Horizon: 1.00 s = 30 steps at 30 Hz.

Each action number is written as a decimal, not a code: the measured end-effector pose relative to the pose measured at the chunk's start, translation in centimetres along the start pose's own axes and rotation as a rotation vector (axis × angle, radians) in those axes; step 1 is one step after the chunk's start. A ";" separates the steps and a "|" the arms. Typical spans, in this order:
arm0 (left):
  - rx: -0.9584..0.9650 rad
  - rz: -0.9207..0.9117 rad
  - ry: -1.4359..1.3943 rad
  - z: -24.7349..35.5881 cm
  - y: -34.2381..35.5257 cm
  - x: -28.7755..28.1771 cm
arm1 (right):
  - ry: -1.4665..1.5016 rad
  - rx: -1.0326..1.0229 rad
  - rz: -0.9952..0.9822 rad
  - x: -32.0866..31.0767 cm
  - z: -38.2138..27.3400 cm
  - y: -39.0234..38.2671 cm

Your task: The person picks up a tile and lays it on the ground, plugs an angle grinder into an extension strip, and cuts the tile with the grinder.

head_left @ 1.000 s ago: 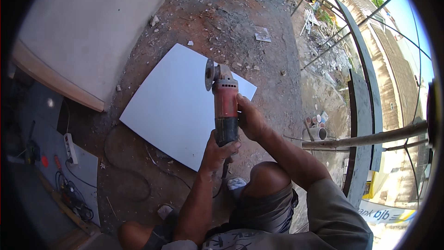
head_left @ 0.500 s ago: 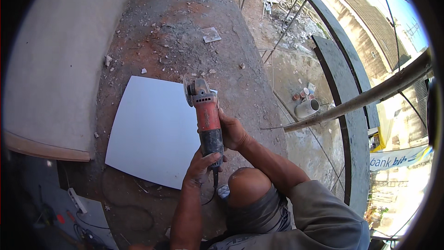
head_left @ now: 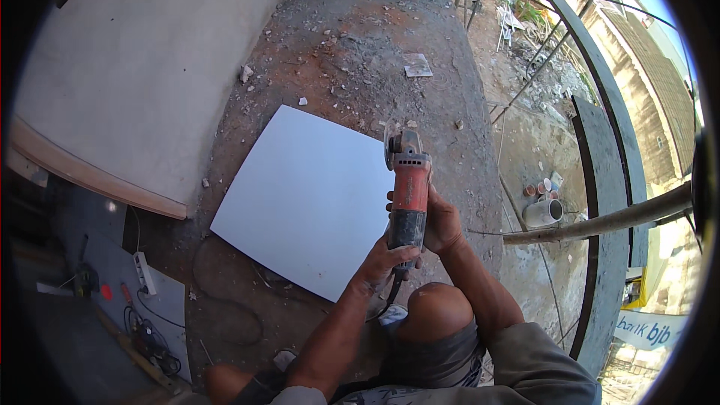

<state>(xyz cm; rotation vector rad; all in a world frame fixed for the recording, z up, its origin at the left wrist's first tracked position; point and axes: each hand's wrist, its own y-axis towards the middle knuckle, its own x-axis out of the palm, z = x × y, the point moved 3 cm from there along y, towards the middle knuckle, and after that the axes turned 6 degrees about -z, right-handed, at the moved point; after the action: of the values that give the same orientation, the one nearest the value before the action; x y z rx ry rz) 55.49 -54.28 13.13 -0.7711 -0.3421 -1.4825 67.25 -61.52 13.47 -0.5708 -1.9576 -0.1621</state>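
Observation:
A red and black angle grinder (head_left: pixel 411 187) is held upright in front of me, its disc and clear guard (head_left: pixel 390 148) at the upper left of its head. My left hand (head_left: pixel 384 261) is closed around the black rear end, near where the cord (head_left: pixel 395 285) leaves it. Around the red body from the right wraps my right hand (head_left: pixel 442 223), some of its fingertips showing on the left side. Beneath and to the left of the grinder lies a large white square tile (head_left: pixel 307 199) on the rough ground.
A white power strip (head_left: pixel 145 273) and coiled cables (head_left: pixel 154 341) lie at the lower left by the wall (head_left: pixel 172 67). Rubble and a small tile piece (head_left: pixel 417 65) are farther ahead. Wooden pole (head_left: pixel 600 225), dark planks (head_left: pixel 600 165) and a bucket (head_left: pixel 543 213) stand to the right.
The view has turned left, so the whole scene sits farther right in the picture. Both hands keep their grip on the angle grinder, and the white tile lies where it was.

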 end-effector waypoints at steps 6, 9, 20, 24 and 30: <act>-0.049 -0.038 0.130 0.4 1.2 0.9 | 0.129 -0.022 -0.006 -0.3 -0.9 -0.9; -0.004 -0.081 0.077 0.4 1.8 1.3 | 0.142 -0.043 0.031 -1.0 -1.0 -1.1; -0.018 -0.055 0.106 -1.7 4.0 1.6 | 0.110 -0.111 0.146 -4.0 -1.5 -1.3; -0.072 -0.031 0.061 -2.8 4.2 1.2 | 0.162 -0.081 0.203 -4.9 -1.0 -1.7; -0.064 -0.008 0.027 -3.8 4.4 1.3 | 0.131 -0.028 0.258 -5.8 -1.0 -1.9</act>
<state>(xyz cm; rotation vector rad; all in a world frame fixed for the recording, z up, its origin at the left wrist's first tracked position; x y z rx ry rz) 58.90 -58.14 10.11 -0.8007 -0.2793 -1.5162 69.16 -65.39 9.01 -0.8051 -1.7404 -0.0629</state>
